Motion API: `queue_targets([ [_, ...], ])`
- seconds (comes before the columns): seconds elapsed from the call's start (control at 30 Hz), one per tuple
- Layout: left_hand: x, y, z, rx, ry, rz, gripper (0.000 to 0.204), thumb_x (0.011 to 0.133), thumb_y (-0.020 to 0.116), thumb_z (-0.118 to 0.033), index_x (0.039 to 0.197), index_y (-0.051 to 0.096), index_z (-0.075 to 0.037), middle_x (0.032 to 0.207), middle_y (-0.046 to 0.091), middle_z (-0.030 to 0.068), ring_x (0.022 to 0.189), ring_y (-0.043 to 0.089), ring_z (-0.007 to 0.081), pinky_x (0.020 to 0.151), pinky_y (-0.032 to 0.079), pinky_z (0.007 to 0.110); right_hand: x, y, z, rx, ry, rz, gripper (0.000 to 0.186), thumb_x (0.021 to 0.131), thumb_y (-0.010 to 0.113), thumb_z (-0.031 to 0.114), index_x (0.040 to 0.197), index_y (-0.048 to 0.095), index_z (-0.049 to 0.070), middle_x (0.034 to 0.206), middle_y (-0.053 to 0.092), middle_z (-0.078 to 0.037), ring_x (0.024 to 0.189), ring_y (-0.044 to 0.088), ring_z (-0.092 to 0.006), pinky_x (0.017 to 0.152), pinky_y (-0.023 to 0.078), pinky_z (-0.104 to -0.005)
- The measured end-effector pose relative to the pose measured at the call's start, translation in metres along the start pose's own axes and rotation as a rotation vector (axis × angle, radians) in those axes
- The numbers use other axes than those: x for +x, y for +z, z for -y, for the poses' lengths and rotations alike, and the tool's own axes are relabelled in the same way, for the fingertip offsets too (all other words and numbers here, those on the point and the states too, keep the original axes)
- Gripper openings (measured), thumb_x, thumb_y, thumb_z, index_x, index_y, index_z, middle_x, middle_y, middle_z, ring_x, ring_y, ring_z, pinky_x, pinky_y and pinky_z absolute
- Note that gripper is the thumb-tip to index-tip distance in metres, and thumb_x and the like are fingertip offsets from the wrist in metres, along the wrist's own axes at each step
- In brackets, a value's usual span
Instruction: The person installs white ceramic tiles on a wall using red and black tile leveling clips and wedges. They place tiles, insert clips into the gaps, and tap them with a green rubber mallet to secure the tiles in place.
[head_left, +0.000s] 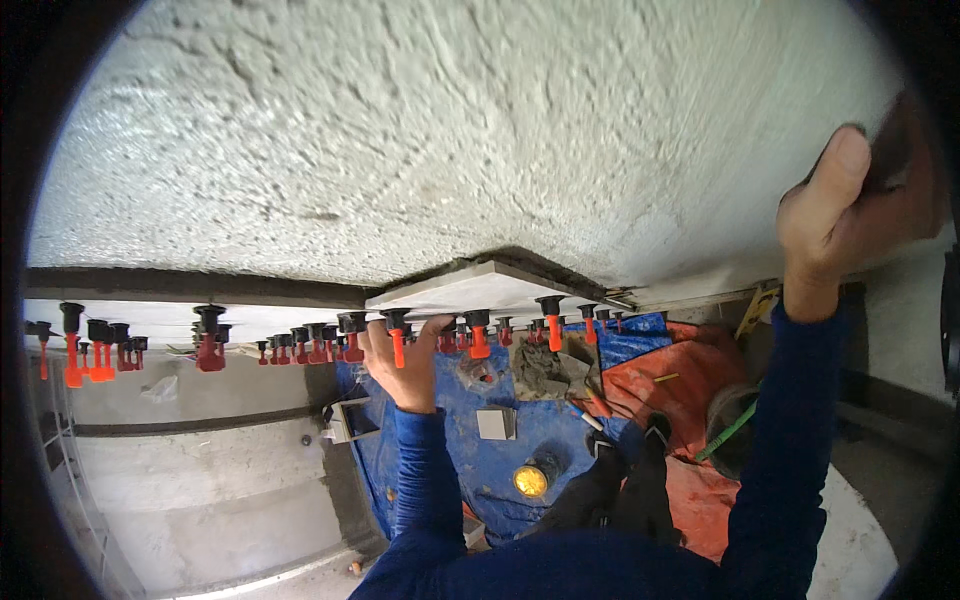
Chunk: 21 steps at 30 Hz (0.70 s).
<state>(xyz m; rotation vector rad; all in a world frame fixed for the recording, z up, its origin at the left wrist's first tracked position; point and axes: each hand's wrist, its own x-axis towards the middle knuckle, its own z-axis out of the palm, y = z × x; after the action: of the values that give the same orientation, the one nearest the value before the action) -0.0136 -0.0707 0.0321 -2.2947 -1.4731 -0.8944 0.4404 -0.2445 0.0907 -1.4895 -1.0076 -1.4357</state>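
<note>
My left hand (405,368) is raised to the row of wall tiles, thumb and fingers apart, against or close to the pale tile (480,287). A black-and-red tile levelling clip (397,335) sticks out in front of its palm. More clips of this kind, such as this one (478,335), line the tile joints. My right hand (840,205) is lifted high at the right by the rough plastered wall (480,130). Its thumb and fingers close around something dark that I cannot make out.
Below lies a blue tarp (465,430) with a mortar-covered board (545,368), a small pale box-like block (494,424) and a container with a yellow top (531,481). An orange-red tarp (655,385) and a dark bucket (730,430) with a green-handled tool (728,432) are at right.
</note>
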Motion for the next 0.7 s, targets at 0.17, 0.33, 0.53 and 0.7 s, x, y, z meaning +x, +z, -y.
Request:
queue_targets([
  [0.17, -0.006, 0.005, -0.001, 0.002, -0.061, 0.012, 0.072, 0.057, 0.100, -0.043, 0.091, 0.056, 0.003, 0.090, 0.056, 0.0174, 0.088, 0.055, 0.0387, 0.076, 0.048, 0.051, -0.001, 0.004, 0.008, 0.002, 0.034, -0.039, 0.055, 0.095, 0.065, 0.045, 0.119, 0.068, -0.004, 0.121, 0.066, -0.027, 0.109, 0.064, -0.0443, 0.097, 0.050, -0.0482],
  [0.33, -0.005, 0.008, 0.009, 0.023, 0.020, -0.058, 0.063, 0.061, 0.099, -0.040, 0.084, 0.054, -0.001, 0.078, 0.056, 0.0140, 0.077, 0.055, 0.0366, 0.067, 0.048, 0.046, -0.008, 0.012, 0.017, 0.023, 0.066, -0.097, 0.058, 0.102, 0.056, 0.045, 0.127, 0.061, -0.007, 0.133, 0.060, -0.031, 0.122, 0.056, -0.0455, 0.108, 0.041, -0.0507],
  [0.53, -0.006, 0.001, 0.013, -0.033, -0.064, 0.037, 0.053, 0.073, 0.093, -0.041, 0.089, 0.059, -0.002, 0.086, 0.061, 0.0166, 0.090, 0.057, 0.0398, 0.082, 0.047, 0.051, -0.002, 0.012, 0.028, 0.030, 0.101, -0.082, 0.052, 0.106, 0.051, 0.042, 0.130, 0.058, -0.004, 0.142, 0.053, -0.028, 0.134, 0.047, -0.0406, 0.113, 0.031, -0.0502],
  [0.7, -0.022, -0.009, 0.010, -0.138, 0.031, 0.031, 0.027, 0.088, 0.081, -0.026, 0.091, 0.064, -0.005, 0.104, 0.060, 0.0128, 0.100, 0.054, 0.0340, 0.088, 0.042, 0.045, -0.002, 0.015, 0.033, -0.010, 0.112, -0.112, 0.055, 0.107, 0.049, 0.045, 0.131, 0.056, -0.005, 0.144, 0.050, -0.029, 0.134, 0.044, -0.0402, 0.113, 0.030, -0.0498],
])
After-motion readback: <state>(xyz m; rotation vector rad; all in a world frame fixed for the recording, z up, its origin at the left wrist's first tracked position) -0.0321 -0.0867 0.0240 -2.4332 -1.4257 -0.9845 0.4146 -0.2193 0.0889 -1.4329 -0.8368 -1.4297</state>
